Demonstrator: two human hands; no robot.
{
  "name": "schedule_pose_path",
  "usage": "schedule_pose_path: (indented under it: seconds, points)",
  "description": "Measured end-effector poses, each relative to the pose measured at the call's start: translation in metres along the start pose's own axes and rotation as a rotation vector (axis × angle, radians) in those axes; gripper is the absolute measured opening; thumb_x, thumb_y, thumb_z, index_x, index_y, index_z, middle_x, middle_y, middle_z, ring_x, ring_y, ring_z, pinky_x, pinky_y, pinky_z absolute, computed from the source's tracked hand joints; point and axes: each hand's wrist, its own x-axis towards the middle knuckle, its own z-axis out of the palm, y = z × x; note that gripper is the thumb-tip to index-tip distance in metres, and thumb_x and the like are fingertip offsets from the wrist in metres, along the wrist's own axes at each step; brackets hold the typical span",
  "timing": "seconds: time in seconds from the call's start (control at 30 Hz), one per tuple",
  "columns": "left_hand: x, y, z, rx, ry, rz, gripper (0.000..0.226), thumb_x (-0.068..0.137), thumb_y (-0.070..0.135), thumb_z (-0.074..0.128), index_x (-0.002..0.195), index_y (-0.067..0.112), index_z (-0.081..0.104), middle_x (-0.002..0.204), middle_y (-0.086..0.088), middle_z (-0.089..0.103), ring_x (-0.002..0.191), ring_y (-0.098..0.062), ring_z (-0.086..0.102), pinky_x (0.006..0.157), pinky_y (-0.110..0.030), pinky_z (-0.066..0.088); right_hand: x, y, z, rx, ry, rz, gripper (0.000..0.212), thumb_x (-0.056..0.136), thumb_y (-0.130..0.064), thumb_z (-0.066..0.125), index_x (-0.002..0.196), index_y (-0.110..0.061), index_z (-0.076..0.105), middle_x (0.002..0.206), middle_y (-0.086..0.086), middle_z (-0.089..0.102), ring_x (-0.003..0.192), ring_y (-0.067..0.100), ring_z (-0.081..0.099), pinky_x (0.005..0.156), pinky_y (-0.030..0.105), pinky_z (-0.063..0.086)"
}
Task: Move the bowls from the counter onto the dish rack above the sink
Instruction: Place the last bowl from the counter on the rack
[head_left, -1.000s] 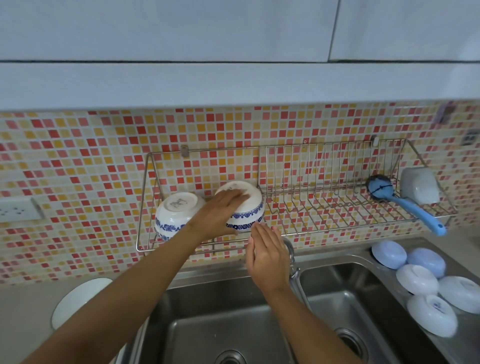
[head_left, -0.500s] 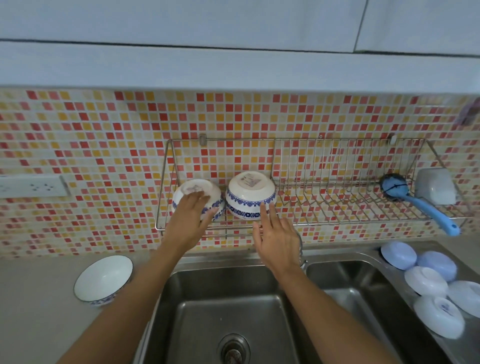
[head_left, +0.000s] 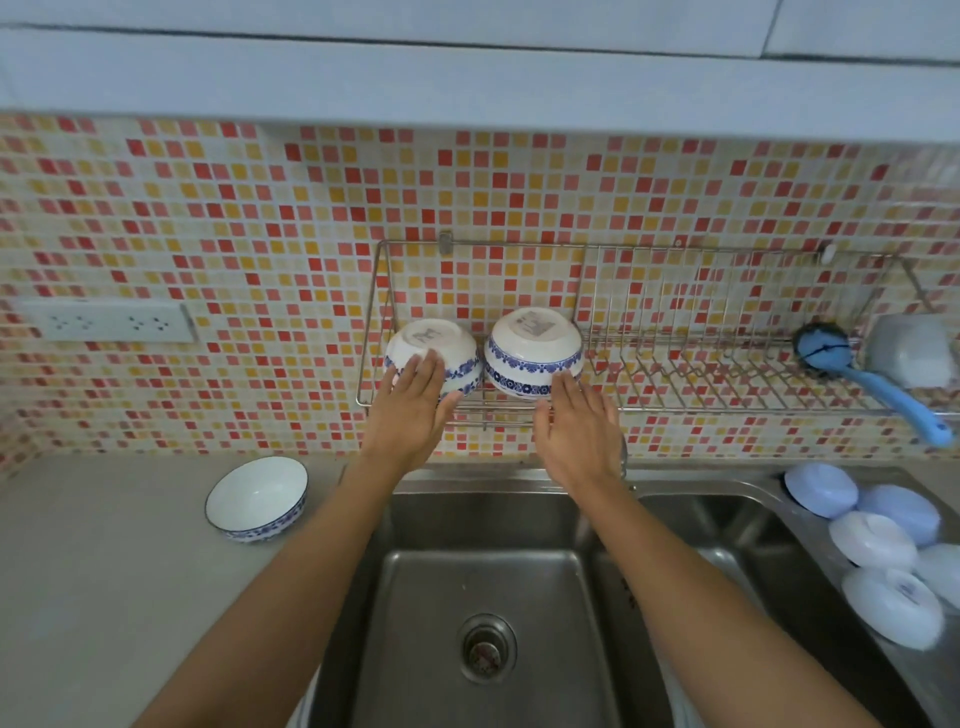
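Shifted leftward since before, left hand (head_left: 410, 410) flat on racked bowl (head_left: 434, 358), right hand (head_left: 579, 428) open, grasping nothing; remaining counter bowl (head_left: 257, 499) down-left, nearer left.

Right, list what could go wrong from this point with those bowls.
1. The two upside-down bowls sit at the left end of the dish rack, close together; nudging one with the left hand could knock them together or off the front rail into the sink.
2. The upright bowl on the counter lies near the left forearm, which might bump it.
3. The right hand is beside the tap and could catch it.
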Motion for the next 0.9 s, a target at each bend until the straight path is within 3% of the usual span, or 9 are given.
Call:
schedule_pose_path:
  seconds: [0.1, 0.17, 0.3, 0.4, 0.43, 0.53, 0.63, 0.73, 0.9]
  points:
    - [-0.022, -0.003, 0.009, -0.050, 0.070, -0.015, 0.070, 0.093, 0.054, -0.008, 0.151, 0.017, 0.001, 0.161, -0.001, 0.002, 0.147, -0.018, -0.006, 0.117, -0.038, -0.009, -0.006, 0.000, 0.002, 0.001, -0.009, 0.000, 0.066, 0.098, -0.046, 0.006, 0.152, -0.011, 0.018, 0.160, 0.009, 0.021, 0.149, 0.022, 0.015, 0.121, 0.040, 0.000]
    - [-0.038, -0.007, 0.014, -0.071, 0.107, -0.026, 0.062, 0.098, 0.049, 0.002, 0.150, 0.019, -0.004, 0.160, 0.000, -0.005, 0.146, -0.017, -0.012, 0.117, -0.036, -0.009, -0.015, -0.001, 0.008, 0.013, 0.027, 0.007, 0.065, 0.099, -0.045, 0.007, 0.153, -0.009, 0.011, 0.162, 0.010, 0.011, 0.150, 0.023, 0.005, 0.121, 0.040, -0.003]
    - [-0.061, -0.016, 0.019, -0.115, 0.120, -0.032, 0.055, 0.101, 0.043, 0.011, 0.147, 0.021, -0.011, 0.155, 0.005, -0.017, 0.143, -0.012, -0.021, 0.116, -0.031, -0.011, -0.045, -0.013, 0.025, 0.210, 0.072, 0.025, 0.063, 0.103, -0.039, 0.022, 0.153, -0.008, 0.000, 0.162, 0.008, -0.006, 0.149, 0.022, -0.009, 0.118, 0.043, 0.027]
    - [-0.074, -0.021, 0.024, -0.153, 0.142, -0.030, 0.055, 0.103, 0.038, 0.014, 0.150, 0.020, -0.008, 0.158, 0.004, -0.015, 0.144, -0.011, -0.019, 0.117, -0.031, -0.009, -0.064, -0.027, 0.036, 0.358, 0.087, 0.041, 0.064, 0.101, -0.040, 0.036, 0.154, -0.013, 0.010, 0.162, -0.001, -0.011, 0.149, 0.024, 0.012, 0.094, 0.038, 0.054]
    - [-0.081, -0.023, 0.026, -0.156, 0.132, -0.033, 0.055, 0.103, 0.038, 0.014, 0.150, 0.019, -0.008, 0.158, 0.003, -0.016, 0.145, -0.011, -0.019, 0.118, -0.032, -0.009, -0.070, -0.033, 0.041, 0.362, 0.068, 0.027, 0.064, 0.101, -0.042, 0.037, 0.154, -0.015, 0.015, 0.163, -0.002, -0.009, 0.149, 0.023, 0.014, 0.092, 0.039, 0.055]
    - [-0.109, -0.035, 0.040, -0.184, 0.031, -0.089, 0.057, 0.099, 0.044, 0.004, 0.149, 0.020, -0.011, 0.155, 0.003, -0.021, 0.142, -0.014, -0.025, 0.115, -0.031, -0.015, -0.086, -0.051, 0.059, 0.349, -0.071, -0.033, 0.066, 0.097, -0.049, 0.042, 0.153, -0.021, 0.020, 0.163, 0.001, 0.002, 0.149, 0.021, 0.009, 0.108, 0.042, 0.036]
    - [-0.142, -0.066, 0.060, -0.192, -0.089, -0.209, 0.068, 0.092, 0.056, -0.004, 0.150, 0.022, -0.010, 0.156, 0.001, -0.019, 0.144, -0.020, -0.021, 0.115, -0.035, -0.014, -0.097, -0.074, 0.078, 0.388, -0.158, 0.008, 0.057, 0.094, -0.042, 0.054, 0.144, -0.016, 0.043, 0.153, 0.008, 0.037, 0.139, 0.024, 0.037, 0.111, 0.038, 0.036]
    - [-0.165, -0.112, 0.073, -0.260, -0.197, -0.357, 0.064, 0.098, 0.051, 0.020, 0.152, 0.023, -0.003, 0.158, 0.000, -0.015, 0.146, -0.024, -0.014, 0.116, -0.041, -0.007, -0.104, -0.106, 0.098, 0.440, -0.261, 0.019, 0.036, 0.092, -0.028, 0.060, 0.125, -0.012, 0.061, 0.125, 0.006, 0.060, 0.113, 0.022, 0.057, 0.096, 0.033, 0.048]
    - [-0.179, -0.184, 0.072, -0.467, -0.116, -0.573, 0.056, 0.099, 0.029, 0.044, 0.149, 0.012, 0.026, 0.158, -0.012, 0.019, 0.144, -0.030, 0.022, 0.115, -0.040, 0.023, -0.101, -0.165, 0.125, 0.526, -0.420, 0.050, 0.021, 0.089, -0.018, 0.062, 0.109, -0.013, 0.065, 0.105, 0.005, 0.063, 0.094, 0.024, 0.063, 0.082, 0.042, 0.054]
